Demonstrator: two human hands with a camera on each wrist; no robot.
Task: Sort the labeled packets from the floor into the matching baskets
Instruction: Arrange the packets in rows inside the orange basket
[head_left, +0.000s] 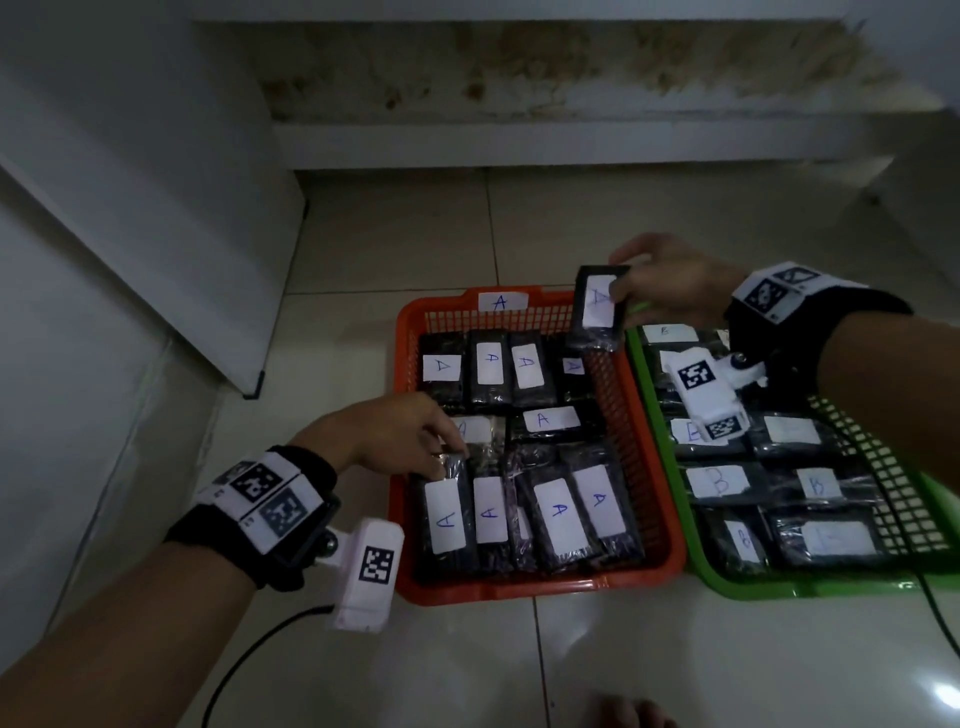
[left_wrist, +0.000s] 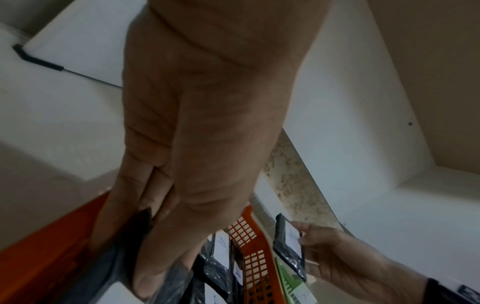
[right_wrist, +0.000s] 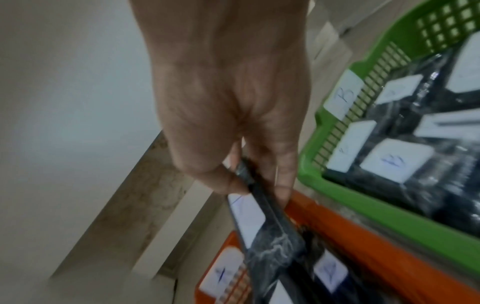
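Observation:
An orange basket tagged A holds several black packets with white A labels. Beside it on the right, a green basket holds B packets. My right hand pinches an A packet by its top end and holds it tilted above the orange basket's far right corner. The right wrist view shows thumb and fingers clamped on that packet. My left hand reaches into the orange basket's left side and pinches the far end of the near-left A packet, which lies in the basket; the left wrist view shows this packet between thumb and fingers.
Both baskets sit on a pale tiled floor. A white panel rises at the left and a stained step runs along the back. A black cable trails under my left wrist, and another cable lies by the green basket.

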